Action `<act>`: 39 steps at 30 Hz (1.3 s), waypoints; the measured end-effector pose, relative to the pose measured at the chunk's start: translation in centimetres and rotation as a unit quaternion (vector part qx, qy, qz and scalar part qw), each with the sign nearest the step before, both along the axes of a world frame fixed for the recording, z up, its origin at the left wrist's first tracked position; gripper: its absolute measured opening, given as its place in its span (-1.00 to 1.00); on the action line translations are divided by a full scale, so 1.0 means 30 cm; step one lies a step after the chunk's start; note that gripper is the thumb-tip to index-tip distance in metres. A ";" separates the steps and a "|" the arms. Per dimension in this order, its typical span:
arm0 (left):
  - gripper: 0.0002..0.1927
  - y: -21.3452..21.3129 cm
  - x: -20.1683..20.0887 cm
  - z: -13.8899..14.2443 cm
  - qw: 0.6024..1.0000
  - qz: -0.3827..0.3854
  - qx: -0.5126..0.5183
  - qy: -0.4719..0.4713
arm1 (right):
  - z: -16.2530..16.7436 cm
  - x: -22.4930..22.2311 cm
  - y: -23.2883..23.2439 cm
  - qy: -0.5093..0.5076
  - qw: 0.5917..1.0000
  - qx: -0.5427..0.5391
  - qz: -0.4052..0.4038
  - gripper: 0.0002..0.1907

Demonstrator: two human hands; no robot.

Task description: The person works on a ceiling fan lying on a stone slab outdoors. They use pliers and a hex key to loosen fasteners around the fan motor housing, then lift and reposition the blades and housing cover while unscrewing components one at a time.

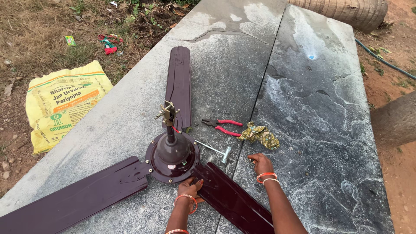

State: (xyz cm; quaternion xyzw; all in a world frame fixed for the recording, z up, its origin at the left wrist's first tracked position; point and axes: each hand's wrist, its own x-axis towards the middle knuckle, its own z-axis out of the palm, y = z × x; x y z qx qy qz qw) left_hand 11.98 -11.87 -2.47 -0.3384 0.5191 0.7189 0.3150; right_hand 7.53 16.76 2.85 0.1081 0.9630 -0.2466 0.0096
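Stone slab (303, 108), ceiling fan (172, 152), pliers (223, 125), cloth (260, 135), T-wrench (216, 151)

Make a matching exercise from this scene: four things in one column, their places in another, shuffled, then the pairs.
Things:
1. red-handled pliers
2. yellow printed sack
3. left hand
4. metal T-shaped socket wrench

Places:
A. on the dry ground left of the grey stone slab
B. at the root of the near dark maroon fan blade
C. beside the crumpled patterned cloth
D. between the maroon fan motor hub and the right hand

Pairs: 1-C, 2-A, 3-B, 4-D
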 end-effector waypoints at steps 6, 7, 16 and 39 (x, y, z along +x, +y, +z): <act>-0.53 -0.006 0.003 -0.012 1.000 -0.005 0.006 0.004 | -0.013 0.009 -0.001 0.004 1.000 -0.004 -0.006 -0.60; -0.52 -0.007 0.003 -0.013 1.000 -0.007 0.005 0.002 | -0.014 0.010 -0.001 0.007 1.000 -0.004 -0.005 -0.60; -0.41 0.000 -0.010 0.007 1.000 -0.001 -0.012 -0.022 | -0.023 0.043 -0.047 0.058 0.998 0.013 -0.012 -0.77; -0.36 -0.127 0.075 0.014 0.995 0.082 0.052 -0.026 | -0.019 0.153 -0.112 -0.382 0.895 -0.131 0.189 -0.34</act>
